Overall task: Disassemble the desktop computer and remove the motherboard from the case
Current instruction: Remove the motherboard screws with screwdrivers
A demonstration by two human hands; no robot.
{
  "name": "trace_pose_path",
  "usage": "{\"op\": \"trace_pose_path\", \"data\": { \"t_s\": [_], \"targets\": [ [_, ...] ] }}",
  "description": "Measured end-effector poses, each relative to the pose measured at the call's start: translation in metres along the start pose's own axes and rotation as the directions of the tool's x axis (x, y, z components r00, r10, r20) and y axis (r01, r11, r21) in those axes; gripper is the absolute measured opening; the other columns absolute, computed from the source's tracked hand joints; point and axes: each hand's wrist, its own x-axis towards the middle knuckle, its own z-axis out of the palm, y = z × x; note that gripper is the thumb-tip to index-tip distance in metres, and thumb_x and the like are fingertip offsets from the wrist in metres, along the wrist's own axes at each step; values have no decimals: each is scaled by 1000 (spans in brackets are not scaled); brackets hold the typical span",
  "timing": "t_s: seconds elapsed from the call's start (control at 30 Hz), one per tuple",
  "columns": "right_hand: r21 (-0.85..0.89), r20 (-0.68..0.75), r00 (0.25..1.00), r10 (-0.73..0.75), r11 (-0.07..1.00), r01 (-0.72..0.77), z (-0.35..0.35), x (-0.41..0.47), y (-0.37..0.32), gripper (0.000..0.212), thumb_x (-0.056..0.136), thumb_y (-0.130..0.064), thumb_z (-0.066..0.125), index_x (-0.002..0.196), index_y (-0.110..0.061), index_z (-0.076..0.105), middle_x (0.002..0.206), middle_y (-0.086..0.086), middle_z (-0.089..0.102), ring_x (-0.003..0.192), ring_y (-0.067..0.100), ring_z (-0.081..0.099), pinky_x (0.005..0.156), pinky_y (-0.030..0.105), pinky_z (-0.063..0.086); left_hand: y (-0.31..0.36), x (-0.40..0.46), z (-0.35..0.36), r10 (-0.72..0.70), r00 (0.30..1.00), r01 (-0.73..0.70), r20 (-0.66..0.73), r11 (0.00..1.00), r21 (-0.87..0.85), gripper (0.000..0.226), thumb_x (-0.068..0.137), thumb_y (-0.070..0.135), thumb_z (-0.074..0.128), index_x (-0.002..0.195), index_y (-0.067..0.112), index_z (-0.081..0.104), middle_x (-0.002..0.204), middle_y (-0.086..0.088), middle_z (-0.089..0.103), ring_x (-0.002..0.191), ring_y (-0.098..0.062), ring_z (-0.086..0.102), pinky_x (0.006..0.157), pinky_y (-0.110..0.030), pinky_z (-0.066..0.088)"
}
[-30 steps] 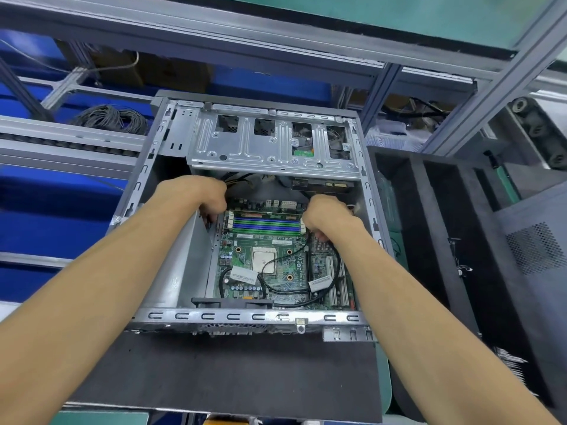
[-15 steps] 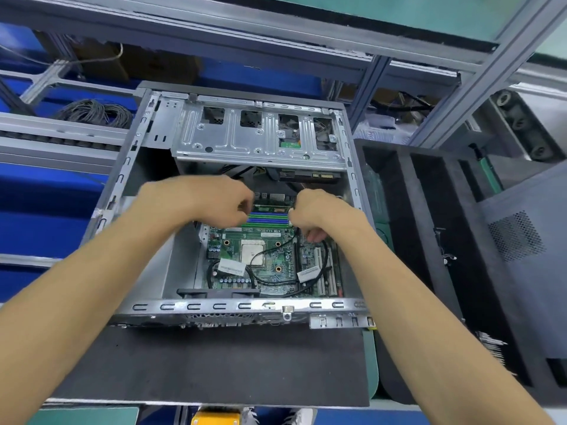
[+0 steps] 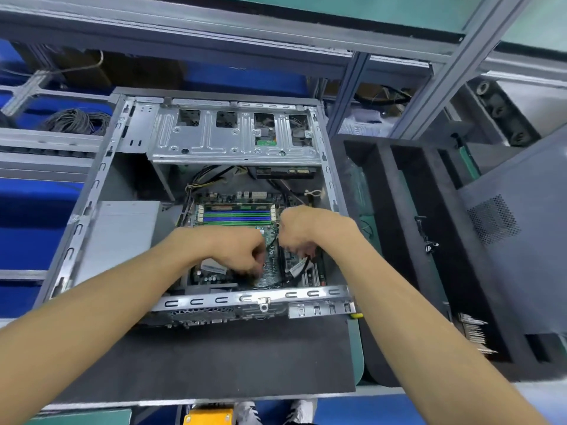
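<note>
We are reaching both arms into the open case (image 3: 101, 167), which is lying on a dark mat (image 3: 214, 360) on the worktop. The motherboard (image 3: 239, 210) is sitting flat on the case floor, below the metal drive cage (image 3: 233, 133). Our left hand (image 3: 236, 250) is hovering over the middle of the board with its fingers curled under; we cannot tell whether its grip is holding anything. Our right hand (image 3: 303, 231) is curling its fingers down beside a black cable (image 3: 294, 277) at the board's right side; its grip is also unclear.
</note>
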Motion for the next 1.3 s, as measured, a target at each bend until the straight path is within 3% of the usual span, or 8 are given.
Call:
{"op": "trace_pose_path", "data": {
  "t_s": [0.2, 0.37, 0.53, 0.67, 0.8, 1.07, 1.17, 1.3],
  "targets": [
    [289, -434, 881, -189, 897, 335, -29, -49, 16, 30, 93, -3, 43, 89, -23, 66, 75, -4, 68, 65, 15, 66, 64, 27, 54, 12, -16, -22, 99, 906, -163, -411, 979, -122, 20, 93, 8, 56, 94, 23, 70, 93, 11, 71, 85, -6, 68, 85, -29, 54],
    [324, -713, 698, -67, 851, 414, -49, -88, 70, 33, 94, -7, 44, 85, -23, 71, 69, -6, 70, 50, 1, 53, 48, 13, 41, 70, -42, -32, 80, 750, -380, -656, 864, -329, 36, 89, -7, 44, 93, 20, 66, 85, 3, 70, 78, -6, 68, 79, -32, 56],
    [405, -768, 627, 130, 857, 319, -27, -97, 130, 30, 90, -10, 46, 79, -27, 69, 64, -8, 66, 55, 2, 57, 57, 18, 46, 155, -35, -16, 169, 660, -521, -732, 805, -284, 29, 91, 4, 47, 90, 27, 65, 84, 6, 67, 70, -5, 62, 66, -18, 49],
    [482, -593, 756, 277, 874, 58, 31, -82, 167, 17, 93, -19, 51, 87, -18, 67, 81, -3, 69, 77, 20, 67, 72, 29, 54, 173, -13, -8, 142, 664, -426, -734, 879, -215, 27, 91, 6, 47, 92, 26, 65, 87, 5, 66, 62, 0, 51, 57, -11, 40],
    [502, -307, 915, 263, 861, -79, 100, -61, 162, 23, 94, -37, 59, 87, -15, 56, 85, 8, 69, 54, 23, 70, 49, 29, 54, 162, -4, -1, 47, 669, -361, -742, 893, -269, 34, 91, 1, 47, 87, 28, 67, 89, 6, 67, 67, 0, 55, 58, -10, 41],
    [415, -303, 924, 233, 905, -92, 115, -47, 154, 28, 92, -35, 61, 84, -11, 52, 85, 10, 66, 72, 33, 71, 73, 40, 60, 149, -13, 9, -13, 592, -383, -806, 875, -296, 35, 90, 1, 48, 81, 29, 67, 81, 23, 60, 55, -3, 47, 52, -11, 37],
    [572, -454, 840, 297, 820, 20, 89, -57, 163, 23, 94, -35, 53, 97, -12, 54, 91, 11, 68, 79, 33, 69, 78, 40, 57, 133, -23, 9, -74, 585, -343, -808, 880, -329, 36, 91, 1, 49, 82, 30, 67, 81, 19, 63, 57, -4, 50, 51, -16, 39],
    [561, -788, 554, 268, 682, 469, 23, -90, 152, 13, 98, -34, 55, 98, -23, 61, 67, -12, 56, 58, 9, 48, 54, 28, 38, 97, -52, 0, -157, 533, -224, -831, 921, -318, 34, 91, 5, 50, 86, 34, 66, 90, 19, 67, 74, 0, 60, 65, -12, 44]
  ]
}}
